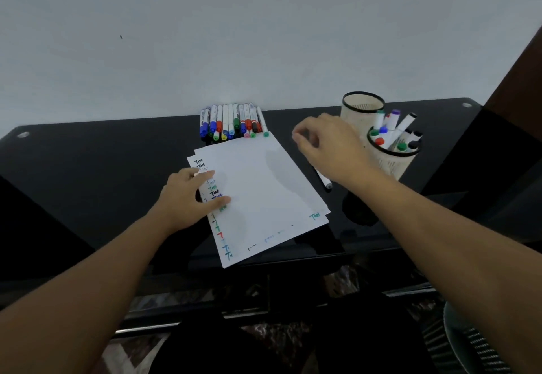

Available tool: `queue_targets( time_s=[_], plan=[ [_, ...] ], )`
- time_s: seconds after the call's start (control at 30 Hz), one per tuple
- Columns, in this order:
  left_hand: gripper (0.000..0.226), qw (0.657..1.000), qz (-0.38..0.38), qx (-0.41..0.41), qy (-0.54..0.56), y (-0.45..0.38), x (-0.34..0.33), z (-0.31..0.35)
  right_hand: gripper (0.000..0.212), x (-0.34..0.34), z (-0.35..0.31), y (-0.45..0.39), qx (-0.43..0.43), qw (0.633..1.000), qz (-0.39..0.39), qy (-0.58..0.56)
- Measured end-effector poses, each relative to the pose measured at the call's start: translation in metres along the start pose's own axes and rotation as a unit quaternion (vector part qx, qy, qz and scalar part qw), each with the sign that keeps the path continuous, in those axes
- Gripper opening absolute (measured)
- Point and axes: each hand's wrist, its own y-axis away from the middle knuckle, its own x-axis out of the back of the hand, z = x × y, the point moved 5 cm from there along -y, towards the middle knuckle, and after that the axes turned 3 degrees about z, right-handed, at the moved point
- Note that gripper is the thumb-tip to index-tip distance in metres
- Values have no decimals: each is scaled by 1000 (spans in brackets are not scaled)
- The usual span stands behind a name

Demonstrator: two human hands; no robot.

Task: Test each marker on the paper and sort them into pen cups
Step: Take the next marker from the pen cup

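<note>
From the head view, we are looking down at a dark glossy worktop set against a pale wall.

Our left hand is lying flat, fingers straight and apart, pressing on the left edge of a loose stack of white paper. We judge it is there to stop the sheets sliding. Under and below this grip, a column of small test scribbles in black, blue, green and red is running down the margin of a lower sheet; the top sheet is mostly blank.

Our right hand is hovering above the worktop, off the paper's right edge, with fingers loosely curled. The fingertips are blurred and we are seeing nothing between them, so this grip looks empty.

Beyond and to the left of that grip, a row of markers is lying side by side against the wall, coloured caps pointing toward us, probably waiting to be tested. Just beneath the right wrist, a single white marker is lying on the worktop beside the paper.

To the right of the right hand, two mesh pen cups are standing close together. The farther cup appears empty. The nearer cup is holding several markers upright, so sorting seems partly done.
</note>
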Motion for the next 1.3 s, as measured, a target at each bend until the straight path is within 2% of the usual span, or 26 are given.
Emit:
queue_targets(
  time_s=[0.13, 0.27, 0.6, 0.7, 0.93, 1.03, 1.17, 1.3],
  plan=[
    [101, 999, 33, -18, -35, 4, -5, -5, 25, -61, 2, -16, -47, 990, -126, -39],
    [94, 999, 47, -17, -17, 4, -10, -8, 33, -115, 17, -37, -76, 976, -201, -34],
    [91, 997, 70, -14, 13, 1, -10, -17, 39, -182, 30, -98, -58, 965, -244, 76],
    [90, 997, 77, -14, 15, 1, -11, -19, 34, -188, 30, -102, -49, 972, -208, 100],
    [89, 997, 79, -11, 12, -3, -9, -20, 12, -164, 22, -100, -37, 993, -50, 103],
    [89, 997, 80, -12, 8, -3, -10, -21, 11, -146, 17, -91, 7, 999, 10, 37],
    [90, 996, 89, -11, 10, -3, -10, -19, 17, -120, 9, -74, 46, 994, 52, -83],
    [90, 996, 89, -14, 20, -2, -7, -16, 20, -98, -9, -51, 74, 988, 95, -99]
  ],
)
